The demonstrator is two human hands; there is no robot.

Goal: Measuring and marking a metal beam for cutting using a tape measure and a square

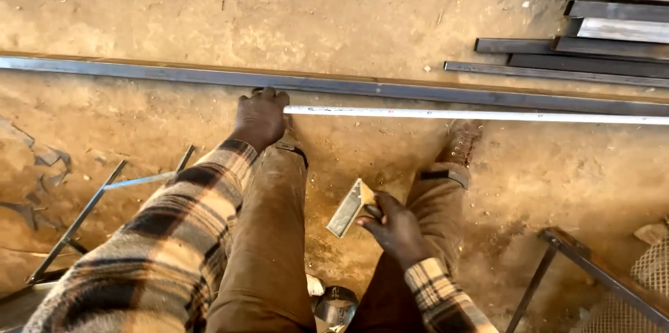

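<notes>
My left hand (260, 117) reaches down and presses on the end of a white tape measure blade (474, 115), which runs off to the right beside a long steel bar (139, 71) lying across the sandy ground. My right hand (397, 225) is closed on a small flat metal square (346, 209), held above the ground between my knees. Both arms wear plaid sleeves. My brown trousers and a boot (460, 141) show below the tape.
A stack of dark steel bars (606, 33) lies at the upper right. A thin metal frame (77, 225) rests on the ground at left. Another frame with mesh (599, 277) stands at lower right. A round metal object (336, 307) sits near my legs.
</notes>
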